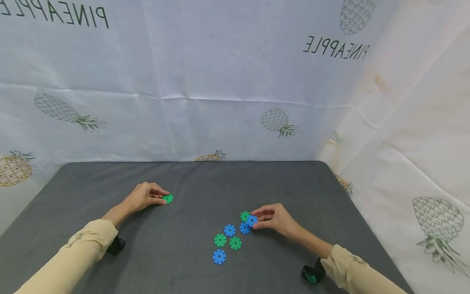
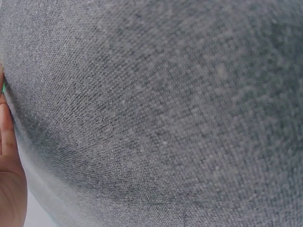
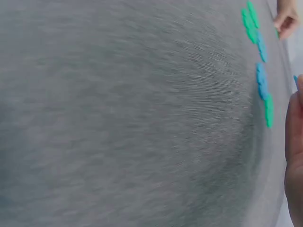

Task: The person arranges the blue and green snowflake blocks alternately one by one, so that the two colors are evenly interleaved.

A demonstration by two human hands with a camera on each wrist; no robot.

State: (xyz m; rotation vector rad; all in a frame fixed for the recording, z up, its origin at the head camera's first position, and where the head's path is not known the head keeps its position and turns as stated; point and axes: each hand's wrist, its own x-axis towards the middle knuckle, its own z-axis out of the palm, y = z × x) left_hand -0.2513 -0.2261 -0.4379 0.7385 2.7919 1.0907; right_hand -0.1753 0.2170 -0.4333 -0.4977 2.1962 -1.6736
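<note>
My left hand (image 1: 148, 195) pinches a green notched disc (image 1: 168, 199) between thumb and fingers at the table's left-middle. In the left wrist view only part of that hand (image 2: 10, 165) shows at the left edge. My right hand (image 1: 273, 218) holds a blue notched disc (image 1: 251, 221) by its right edge. This disc partly overlaps, in the head view, a green disc (image 1: 245, 216) and another blue disc (image 1: 244, 228). The right wrist view catches the right hand (image 3: 295, 146) at its edge, with a sliver of the blue disc (image 3: 295, 81).
Left and in front of my right hand lie a blue disc (image 1: 229, 230), two green discs (image 1: 220, 240) and a nearer blue disc (image 1: 219, 257). They rest flat on the grey cloth-covered table (image 1: 165, 253). A white pineapple-print curtain (image 1: 220, 65) hangs behind and to the right.
</note>
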